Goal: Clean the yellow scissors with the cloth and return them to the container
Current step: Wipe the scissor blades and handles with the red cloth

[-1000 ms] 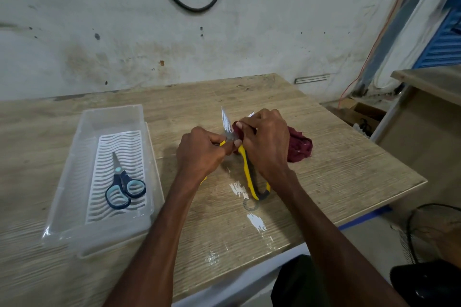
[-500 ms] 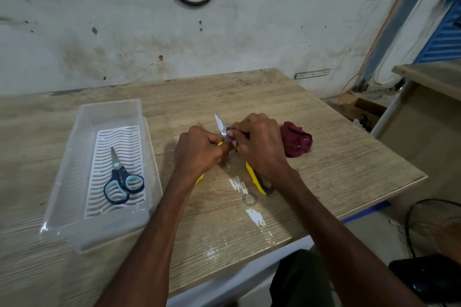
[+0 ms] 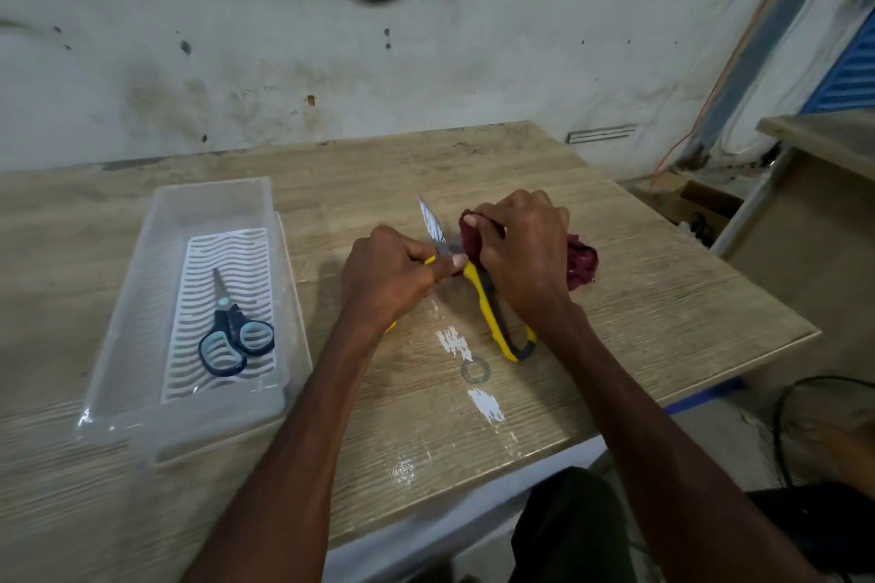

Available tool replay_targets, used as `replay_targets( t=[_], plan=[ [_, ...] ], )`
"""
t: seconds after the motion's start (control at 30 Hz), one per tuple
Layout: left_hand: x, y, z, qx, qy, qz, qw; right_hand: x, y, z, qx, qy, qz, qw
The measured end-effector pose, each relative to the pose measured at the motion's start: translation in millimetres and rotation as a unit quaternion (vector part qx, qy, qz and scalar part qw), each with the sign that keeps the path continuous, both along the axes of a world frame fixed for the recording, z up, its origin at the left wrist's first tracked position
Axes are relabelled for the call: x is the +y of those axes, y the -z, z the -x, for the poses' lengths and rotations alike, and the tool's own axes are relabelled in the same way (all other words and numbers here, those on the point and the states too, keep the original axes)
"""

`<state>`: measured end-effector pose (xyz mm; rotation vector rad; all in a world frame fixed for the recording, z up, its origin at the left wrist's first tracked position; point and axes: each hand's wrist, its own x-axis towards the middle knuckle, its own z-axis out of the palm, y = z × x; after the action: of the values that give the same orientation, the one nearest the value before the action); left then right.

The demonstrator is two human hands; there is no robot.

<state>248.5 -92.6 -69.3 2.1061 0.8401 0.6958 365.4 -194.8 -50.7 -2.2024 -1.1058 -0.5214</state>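
left hand fingers closed round one handle of the yellow scissors, right hand fingers bunching the maroon cloth over a blade, mid-worktop, clear container at nine o'clock holding blue scissors

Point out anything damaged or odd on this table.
The table surface is worn: white scraped patches and a faint ring mark sit below the yellow scissors. Nothing spilled.
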Motion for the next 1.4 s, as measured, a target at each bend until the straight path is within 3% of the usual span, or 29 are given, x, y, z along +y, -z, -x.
replay_targets(
  t=[0.17,0.27,0.47,0.6,0.77,0.97,1.1,1.3,1.4],
  plan=[
    [4,1,3,0.000,-0.006,0.007,1.000,0,4,13,-0.020,-0.073,0.029,0.997],
    [3,0,3,-0.002,-0.009,0.012,1.000,-7,5,10,0.017,-0.087,0.000,0.996],
    [-2,-1,0,0.014,0.000,-0.017,1.000,4,-1,9,-0.029,0.001,0.084,0.996],
    [-2,0,1,0.021,0.005,-0.017,1.000,17,-2,3,-0.019,0.087,0.078,0.993],
    [6,2,6,0.020,-0.018,-0.008,1.000,5,4,20,-0.023,-0.032,0.081,0.996],
    [-1,-1,5,0.029,-0.019,-0.027,0.999,14,-6,8,-0.045,0.069,0.079,0.993],
    [3,-1,7,0.027,-0.025,-0.033,0.999,2,4,22,-0.063,-0.018,0.070,0.995],
    [-4,-1,1,0.017,-0.024,-0.025,0.999,9,-5,6,-0.062,0.044,0.074,0.994],
    [-2,-2,3,0.026,-0.037,-0.033,0.998,2,4,20,-0.068,-0.046,0.067,0.994]
  ],
)
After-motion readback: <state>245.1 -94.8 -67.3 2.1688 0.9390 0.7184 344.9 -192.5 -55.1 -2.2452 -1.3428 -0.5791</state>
